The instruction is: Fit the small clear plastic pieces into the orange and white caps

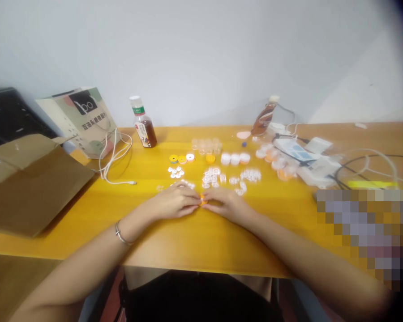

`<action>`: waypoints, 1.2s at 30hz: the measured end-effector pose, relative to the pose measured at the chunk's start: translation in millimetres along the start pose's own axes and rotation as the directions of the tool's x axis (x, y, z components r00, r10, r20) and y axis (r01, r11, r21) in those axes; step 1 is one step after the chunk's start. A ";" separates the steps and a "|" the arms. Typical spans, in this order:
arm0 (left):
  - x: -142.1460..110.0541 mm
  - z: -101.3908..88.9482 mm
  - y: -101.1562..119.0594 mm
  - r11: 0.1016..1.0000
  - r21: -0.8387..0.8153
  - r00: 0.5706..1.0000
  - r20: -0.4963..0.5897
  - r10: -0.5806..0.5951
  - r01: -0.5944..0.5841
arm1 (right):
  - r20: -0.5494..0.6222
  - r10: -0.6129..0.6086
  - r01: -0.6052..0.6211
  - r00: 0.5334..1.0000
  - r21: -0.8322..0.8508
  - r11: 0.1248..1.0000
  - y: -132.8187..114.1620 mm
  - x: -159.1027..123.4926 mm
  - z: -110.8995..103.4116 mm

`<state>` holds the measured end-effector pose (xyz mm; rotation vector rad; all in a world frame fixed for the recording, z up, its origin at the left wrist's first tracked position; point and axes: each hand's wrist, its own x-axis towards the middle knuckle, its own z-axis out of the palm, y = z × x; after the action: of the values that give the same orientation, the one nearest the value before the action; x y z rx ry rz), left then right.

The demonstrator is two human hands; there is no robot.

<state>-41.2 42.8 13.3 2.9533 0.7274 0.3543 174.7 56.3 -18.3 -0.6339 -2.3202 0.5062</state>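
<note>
Between my two hands, low over the table, is a small round orange piece (202, 200). My left hand (178, 201) pinches it from the left, and my right hand (226, 203) grips it from the right; the fingers cover most of it. Just beyond my hands lie small white discs (176, 172) and a heap of white ring-like pieces (211, 177), with another heap of white pieces (251, 175) to the right. Behind these are yellow and white spools (182, 159), an orange round piece (210, 158), white round caps (235, 158) and a group of clear cups (206, 145).
A cardboard box (36, 188) and a paper bag (87, 120) stand left, beside a white cable (112, 156). Two drink bottles (144, 127) (264, 118) are at the back. Bagged pieces (278, 163), a power strip (314, 172) and cables lie right. A blurred-out area covers the right edge.
</note>
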 end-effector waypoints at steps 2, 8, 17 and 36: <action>-0.1 -0.3 0.1 1.000 -0.011 1.000 -0.001 -0.006 0.006 | -0.006 -0.015 0.015 1.000 -0.017 1.000 1.7 -0.5 1.5; 3.0 -2.3 -0.7 0.984 -0.135 0.988 -0.093 -0.125 0.112 | 0.000 0.000 0.000 1.000 0.012 1.000 1.5 0.2 2.3; 14.9 11.3 2.2 0.962 -0.136 0.959 -0.129 -0.252 0.235 | 0.058 0.187 -0.187 0.981 -0.009 0.982 -9.8 2.7 -2.1; -2.4 -21.7 -17.4 0.899 -0.308 0.926 -0.111 -0.360 0.313 | 0.035 0.225 -0.226 0.974 0.035 0.973 -9.9 1.5 -0.5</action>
<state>-56.4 57.6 31.5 2.4877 1.0869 0.6204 171.1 49.1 -12.1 -0.8826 -2.2731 0.6676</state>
